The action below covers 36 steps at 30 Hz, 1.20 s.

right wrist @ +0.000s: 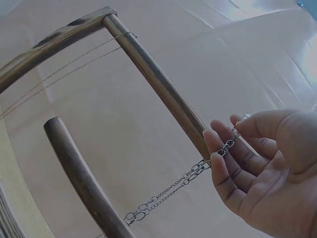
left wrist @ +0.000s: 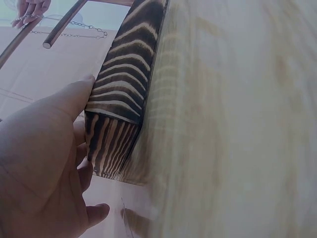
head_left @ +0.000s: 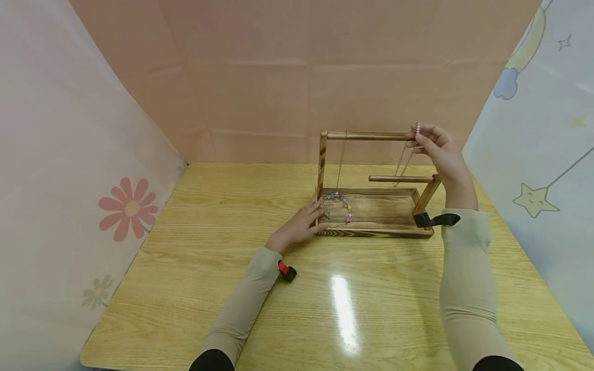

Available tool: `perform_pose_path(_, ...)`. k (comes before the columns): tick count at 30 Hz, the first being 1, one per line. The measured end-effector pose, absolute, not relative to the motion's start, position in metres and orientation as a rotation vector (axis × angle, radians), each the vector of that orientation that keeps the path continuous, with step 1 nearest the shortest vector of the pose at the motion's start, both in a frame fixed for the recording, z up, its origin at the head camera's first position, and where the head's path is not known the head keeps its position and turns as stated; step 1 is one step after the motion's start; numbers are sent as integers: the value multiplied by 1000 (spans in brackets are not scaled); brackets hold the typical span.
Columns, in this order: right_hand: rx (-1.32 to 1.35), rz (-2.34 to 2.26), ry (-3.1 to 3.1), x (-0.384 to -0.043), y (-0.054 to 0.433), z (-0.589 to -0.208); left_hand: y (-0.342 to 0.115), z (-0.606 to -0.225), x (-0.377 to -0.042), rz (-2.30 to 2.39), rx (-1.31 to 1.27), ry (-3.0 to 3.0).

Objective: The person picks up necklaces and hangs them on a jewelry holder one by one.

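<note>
My left hand (head_left: 301, 221) grips the left front corner of a wooden jewelry stand (head_left: 380, 234). In the left wrist view its thumb lies against the striped front wall (left wrist: 121, 74), with the other fingers at the tray's end. My right hand (head_left: 443, 147) is at the right end of the upper bar (head_left: 371, 136). Its thumb and fingers pinch a chain necklace (right wrist: 195, 171) with a few white beads. The necklace's doubled links hang from this bar end, passing behind the lower bar (head_left: 401, 179).
A thin chain (head_left: 341, 159) hangs from the upper bar's left part. A colourful charm bracelet (head_left: 349, 208) lies in the tray's left part. The stand sits on a wood-grain table (head_left: 209, 232), before a pinkish cloth backdrop (head_left: 260, 93).
</note>
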State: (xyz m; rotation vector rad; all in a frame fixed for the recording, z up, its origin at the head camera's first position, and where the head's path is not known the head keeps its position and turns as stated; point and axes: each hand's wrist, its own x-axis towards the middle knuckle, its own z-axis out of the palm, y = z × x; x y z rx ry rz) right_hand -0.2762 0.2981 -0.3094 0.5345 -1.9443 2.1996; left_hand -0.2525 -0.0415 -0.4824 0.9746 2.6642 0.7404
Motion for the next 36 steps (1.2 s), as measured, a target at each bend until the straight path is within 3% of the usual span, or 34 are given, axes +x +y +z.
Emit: perform_pose_path(36, 541, 2204, -1969, -280, 281, -307, -42, -481, -253, 760, 974, 2671)
